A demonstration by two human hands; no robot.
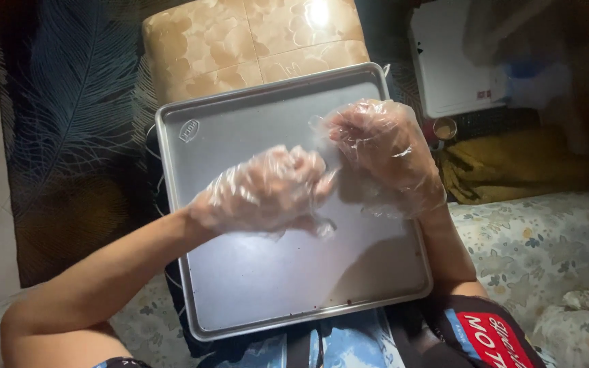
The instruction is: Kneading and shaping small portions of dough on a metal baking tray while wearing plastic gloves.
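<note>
Honestly, a lot was hard to make out. Both hands wore crinkly clear plastic gloves, and the glare on the film hid the fingers. The left hand (264, 191) was curled into a loose fist over the middle of the rectangular grey metal baking tray (253, 286), and the right hand (383, 153) was bunched up just beside it, fingertips nearly touching the left glove. Whether either hand pinched anything couldn't be told; nothing showed between them.

The tray sat across the person's lap, its near edge partly cut off by dark clothing, with a few tiny dark specks along the bottom rim. A small oval stamped mark (189, 130) sat in its far left corner, too small to read.

Beyond the tray was a beige patterned tile block (240, 41). Top right was murky: a white flat box (444, 61) with a small red patch, a mustard yellow cloth (512, 167) and a little round brown cap (445, 128). A red patch (485, 337) with white lettering showed on clothing at bottom right.
</note>
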